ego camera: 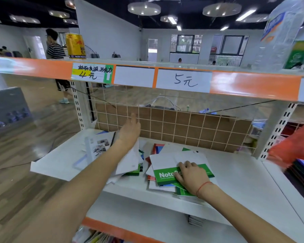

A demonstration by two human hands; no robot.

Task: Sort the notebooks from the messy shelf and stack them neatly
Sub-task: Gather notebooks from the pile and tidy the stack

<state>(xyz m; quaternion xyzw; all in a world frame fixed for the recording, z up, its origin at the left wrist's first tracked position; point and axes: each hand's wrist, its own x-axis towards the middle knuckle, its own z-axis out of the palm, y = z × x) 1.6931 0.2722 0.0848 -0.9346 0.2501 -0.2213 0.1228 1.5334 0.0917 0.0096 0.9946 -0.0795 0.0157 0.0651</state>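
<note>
At the left of the white shelf (60,165) a pale notebook (96,146) lies apart, its long axis running toward the wire back. The left hand (130,132) reaches in with fingers straight, holding nothing I can make out. Right of it sits the jumbled pile (135,165) — then the green notebook (181,172), long axis roughly left-right, slightly tilted, pressed under the right hand (189,176), fingers spread. Sorting looks barely begun; next, likely, lifting that top book clear and squaring it.
</note>
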